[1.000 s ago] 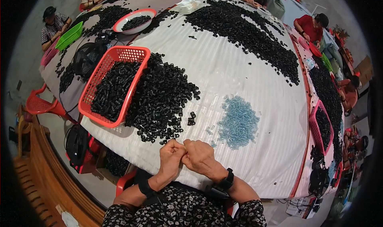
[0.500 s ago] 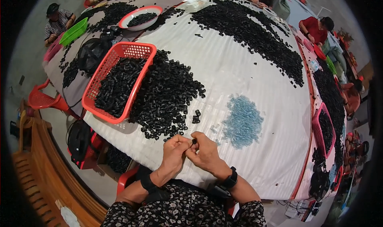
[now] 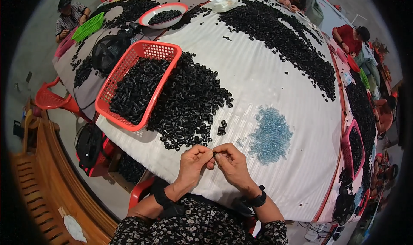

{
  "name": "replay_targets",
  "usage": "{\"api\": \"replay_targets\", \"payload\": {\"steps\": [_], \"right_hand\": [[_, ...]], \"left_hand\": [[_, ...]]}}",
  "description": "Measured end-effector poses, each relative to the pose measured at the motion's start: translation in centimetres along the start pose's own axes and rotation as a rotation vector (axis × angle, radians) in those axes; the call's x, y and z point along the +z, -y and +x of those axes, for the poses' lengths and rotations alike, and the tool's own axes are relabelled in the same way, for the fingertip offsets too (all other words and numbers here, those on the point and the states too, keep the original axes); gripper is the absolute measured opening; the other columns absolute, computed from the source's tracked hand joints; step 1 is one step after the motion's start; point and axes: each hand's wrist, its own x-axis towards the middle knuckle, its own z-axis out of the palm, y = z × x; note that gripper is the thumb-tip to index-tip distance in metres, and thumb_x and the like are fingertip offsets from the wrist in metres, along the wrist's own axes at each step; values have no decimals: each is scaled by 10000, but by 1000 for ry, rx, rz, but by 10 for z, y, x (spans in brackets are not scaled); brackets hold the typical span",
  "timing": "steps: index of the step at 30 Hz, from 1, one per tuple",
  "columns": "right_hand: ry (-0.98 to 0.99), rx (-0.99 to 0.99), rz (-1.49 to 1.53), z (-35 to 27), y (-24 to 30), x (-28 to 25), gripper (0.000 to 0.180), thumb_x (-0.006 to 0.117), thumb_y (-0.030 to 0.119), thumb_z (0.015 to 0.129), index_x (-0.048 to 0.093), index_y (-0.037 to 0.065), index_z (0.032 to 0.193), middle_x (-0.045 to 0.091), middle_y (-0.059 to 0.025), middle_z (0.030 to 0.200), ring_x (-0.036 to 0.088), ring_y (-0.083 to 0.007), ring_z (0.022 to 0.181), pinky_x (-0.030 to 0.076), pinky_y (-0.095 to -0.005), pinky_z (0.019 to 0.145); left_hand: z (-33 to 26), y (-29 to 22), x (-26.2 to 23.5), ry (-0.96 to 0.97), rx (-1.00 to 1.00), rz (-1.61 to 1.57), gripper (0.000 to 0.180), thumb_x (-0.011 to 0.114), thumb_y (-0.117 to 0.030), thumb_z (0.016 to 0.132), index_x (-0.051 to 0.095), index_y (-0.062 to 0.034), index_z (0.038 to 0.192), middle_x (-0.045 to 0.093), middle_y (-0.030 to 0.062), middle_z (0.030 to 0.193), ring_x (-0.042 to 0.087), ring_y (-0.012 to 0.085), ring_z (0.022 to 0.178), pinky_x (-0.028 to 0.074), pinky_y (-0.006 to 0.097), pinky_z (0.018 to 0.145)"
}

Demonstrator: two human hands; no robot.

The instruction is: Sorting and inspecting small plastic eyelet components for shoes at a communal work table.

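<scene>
My left hand point(image 3: 192, 164) and my right hand point(image 3: 233, 162) meet at the near edge of the table, thumbs and forefingers pinched together. Between their fingertips is a small black plastic piece point(image 3: 214, 154), mostly covered by the fingers. Just beyond the hands lies a heap of short black plastic pieces point(image 3: 193, 90), with a few loose ones point(image 3: 222, 128) at its near side. To the right of my hands spreads a pile of small, clear bluish pieces point(image 3: 270, 135), too small to name.
A red plastic basket point(image 3: 177, 55) full of black pieces stands left of the heap. Farther off are a red-rimmed white basin point(image 3: 183, 8), a green basket point(image 3: 89, 27) and a long black pile point(image 3: 279, 40). Several people sit around the table. A pink basket point(image 3: 346, 150) stands at right.
The view has shifted, so the table sits farther right. My fingertips have changed their hold, and the black piece is more covered than before.
</scene>
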Motion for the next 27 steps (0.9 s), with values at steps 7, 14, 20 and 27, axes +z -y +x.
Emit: {"api": "replay_targets", "payload": {"steps": [7,14,20,27], "right_hand": [[53,199,309,4,-2,-8,118,536,43,904,524,22,1020,578,-12,810,544,-59,685,452,-199,592],[34,188,308,5,-1,-14,109,544,73,908,524,9,995,575,-51,858,546,-83,684,478,-224,630],[85,188,235,3,2,-13,115,536,64,908,539,14,1012,546,0,795,500,-46,633,426,-195,560],[150,255,167,4,7,-18,100,551,77,901,533,16,978,556,-2,793,488,-34,615,413,-193,529]], "left_hand": [[0,2,-5,40,12,136,97,563,-54,899,585,17,961,634,63,787,590,94,653,519,245,621],[0,4,-11,88,-9,88,116,544,-37,901,565,17,1002,638,80,829,611,108,695,537,269,671],[-1,3,-9,92,-5,91,111,562,-40,896,560,13,993,642,68,830,611,94,711,521,217,662],[-6,-4,-7,127,38,174,85,557,-25,897,562,21,969,648,72,828,612,88,721,521,214,647]]}}
